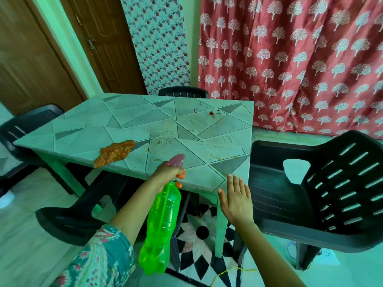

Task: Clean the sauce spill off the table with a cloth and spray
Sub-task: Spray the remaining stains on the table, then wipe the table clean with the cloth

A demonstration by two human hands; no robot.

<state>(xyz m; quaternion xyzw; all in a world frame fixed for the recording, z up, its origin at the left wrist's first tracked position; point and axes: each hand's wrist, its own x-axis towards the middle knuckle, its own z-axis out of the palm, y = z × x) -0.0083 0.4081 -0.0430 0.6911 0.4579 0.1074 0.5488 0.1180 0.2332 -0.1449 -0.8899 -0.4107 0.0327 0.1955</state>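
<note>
Left hand (169, 172) is gripping the neck of a green plastic spray bottle (160, 226), fingers closed around the pink trigger head (176, 159). The bottle is hanging tilted, its base pointing down toward the person and its nozzle aiming out over the near part of the table (83, 125). Fingertips on this hand are showing orange staining.

Right hand (236, 198) is hovering open, fingers spread and pointing upward, palm facing away, holding nothing. It is sitting just off the table's near corner; contact with the edge cannot be told. The left forearm is wearing a patterned teal sleeve (99, 259); the right forearm is bare.

The table top is showing a pattern of pale and grey triangles. An orange-stained cloth (115, 153) is lying crumpled at the near left edge, one end drooping over the rim, well apart from both hands. Sauce spill (211, 113) is lying as a red blob with small splatters toward the far right of the top, and thin orange smears (163, 139) are spreading across the middle.

4 dark plastic chairs are standing around the table: 1 at the right (323, 193), 1 at the near left (72, 220), 1 at the far left (27, 125), 1 at the far side (183, 92). A red curtain with white tree prints (300, 59) is hanging behind, beside a floral panel (157, 42) and a brown wooden door (99, 38).
</note>
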